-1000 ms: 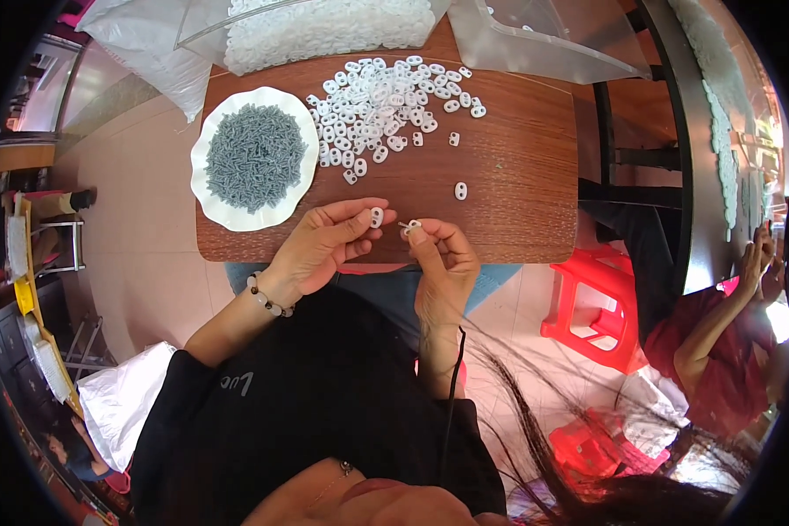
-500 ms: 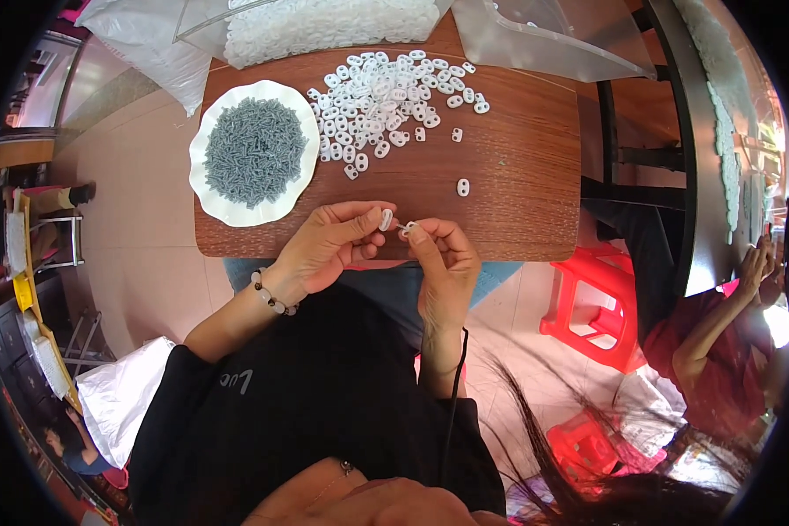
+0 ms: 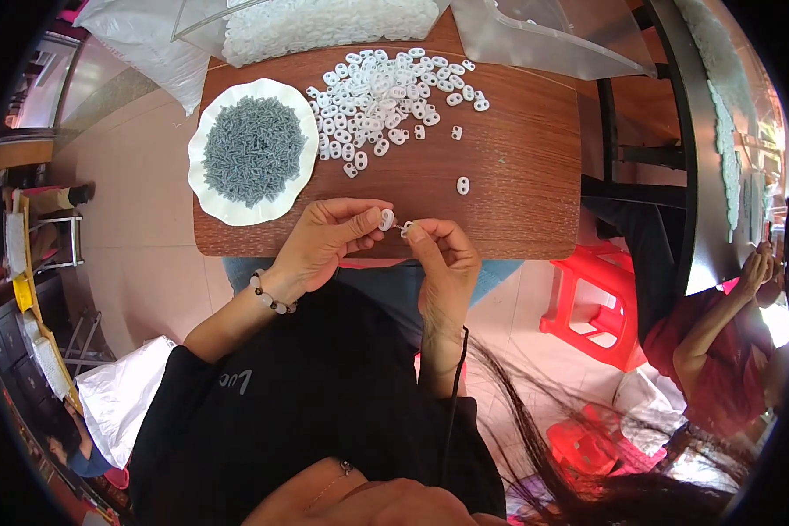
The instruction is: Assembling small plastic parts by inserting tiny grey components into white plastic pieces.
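Note:
My left hand (image 3: 329, 238) pinches a small white plastic piece (image 3: 387, 219) between thumb and fingers at the near edge of a brown wooden table (image 3: 517, 193). My right hand (image 3: 443, 259) holds another white piece (image 3: 408, 231) close beside it, a thin grey screw bridging the two. A white scalloped plate (image 3: 228, 203) heaped with grey screws (image 3: 254, 149) sits at the table's left. A pile of white plastic pieces (image 3: 386, 92) is spread over the far middle, and one stray piece (image 3: 463, 185) lies apart.
Clear bags of white pieces (image 3: 324, 22) lie at the table's far edge. A red plastic stool (image 3: 592, 302) stands on the floor to the right. Another person in red (image 3: 719, 337) sits at the right by a dark table.
My two hands have come slightly closer together, and the left hand's white piece now meets the piece in my right hand. Otherwise little has shifted.

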A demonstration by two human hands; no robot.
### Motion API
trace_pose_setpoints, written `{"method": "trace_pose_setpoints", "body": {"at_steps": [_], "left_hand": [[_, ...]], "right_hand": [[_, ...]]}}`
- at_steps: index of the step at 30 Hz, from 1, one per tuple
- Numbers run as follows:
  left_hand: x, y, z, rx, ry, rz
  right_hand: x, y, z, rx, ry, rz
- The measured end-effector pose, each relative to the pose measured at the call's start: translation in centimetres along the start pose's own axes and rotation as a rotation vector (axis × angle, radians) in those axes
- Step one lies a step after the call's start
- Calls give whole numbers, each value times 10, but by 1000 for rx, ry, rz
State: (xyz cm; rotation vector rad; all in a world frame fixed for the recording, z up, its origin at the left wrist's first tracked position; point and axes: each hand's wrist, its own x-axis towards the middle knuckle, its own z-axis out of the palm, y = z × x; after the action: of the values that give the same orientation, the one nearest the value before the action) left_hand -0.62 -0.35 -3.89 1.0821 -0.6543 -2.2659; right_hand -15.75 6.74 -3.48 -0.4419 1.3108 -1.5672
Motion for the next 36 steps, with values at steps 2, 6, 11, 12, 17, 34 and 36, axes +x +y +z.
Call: {"method": "trace_pose_setpoints", "body": {"at_steps": [2, 6, 11, 12, 17, 34, 36], "left_hand": [[-1, 0, 1, 9, 6, -2], [0, 0, 2, 33, 1, 19], [0, 0, 1, 69, -17, 49], [0, 0, 2, 89, 1, 56], [0, 0, 1, 95, 4, 56], [-1, -2, 4, 313, 7, 235], [-2, -2, 7, 278, 11, 223]], "right_hand": [[0, 1, -1, 7, -7, 9], [1, 3, -3, 2, -4, 4], [1, 3, -2, -21, 12, -5], [1, 3, -1, -30, 16, -10], [1, 2, -1, -46, 20, -8], [-3, 7, 4, -173, 9, -64], [-3, 8, 5, -178, 4, -60]]}}
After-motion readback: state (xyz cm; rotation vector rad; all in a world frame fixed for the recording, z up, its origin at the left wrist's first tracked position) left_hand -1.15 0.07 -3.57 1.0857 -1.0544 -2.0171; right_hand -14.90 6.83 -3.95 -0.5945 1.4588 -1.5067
